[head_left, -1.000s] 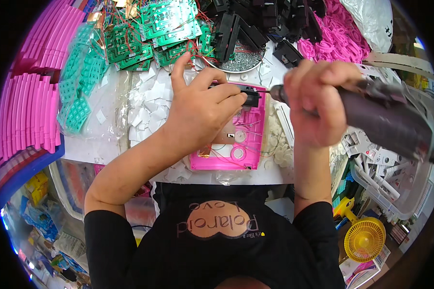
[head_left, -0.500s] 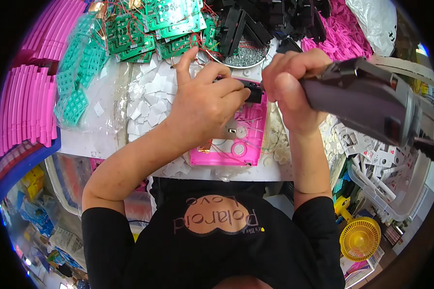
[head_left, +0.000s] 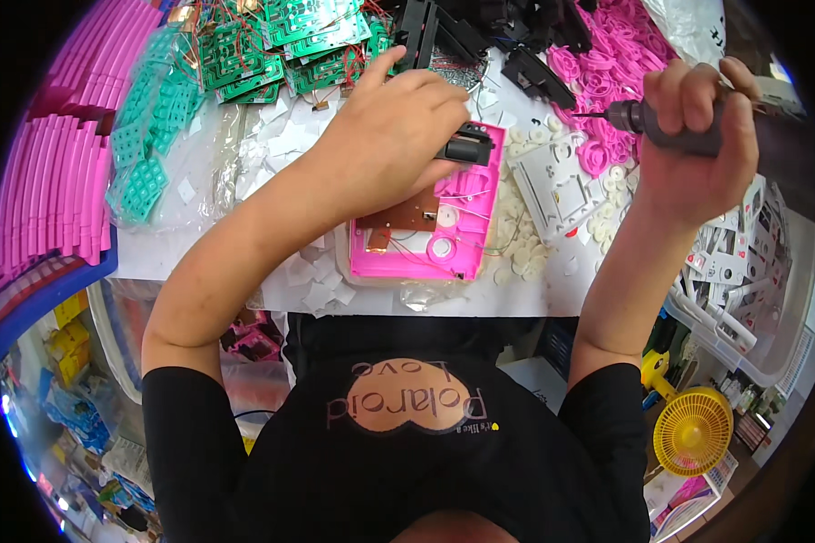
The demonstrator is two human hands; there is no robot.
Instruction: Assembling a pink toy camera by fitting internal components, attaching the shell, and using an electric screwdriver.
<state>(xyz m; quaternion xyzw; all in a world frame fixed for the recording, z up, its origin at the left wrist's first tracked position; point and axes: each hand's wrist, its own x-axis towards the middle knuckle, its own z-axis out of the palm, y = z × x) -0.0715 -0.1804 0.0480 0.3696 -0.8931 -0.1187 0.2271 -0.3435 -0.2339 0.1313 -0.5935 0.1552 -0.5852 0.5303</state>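
My left hand (head_left: 400,127) lies over the far end of a pink plastic casing (head_left: 453,261). Its thumb and fingers close on a black plastic part (head_left: 469,147) seated there; one finger sticks out. A brown circuit board (head_left: 406,215) with thin wires sits inside the casing, partly under my wrist. Raised to the right, my right hand (head_left: 697,149) is wrapped round a dark electric screwdriver (head_left: 788,149). Its thin bit points left, well apart from the casing. My fingers hide part of the tool's body.
Green circuit boards (head_left: 312,36), black plastic parts (head_left: 539,77) and pink plastic pieces (head_left: 598,54) are heaped at the back. White paper squares (head_left: 312,290) and round cream pieces (head_left: 527,249) surround the casing. A white plastic frame (head_left: 557,185) lies at right; pink panels (head_left: 50,190) stand left.
My right hand has swung the screwdriver away from the casing to the right, baring its bit. My left hand stays on the black part, while the casing sits slightly farther back.
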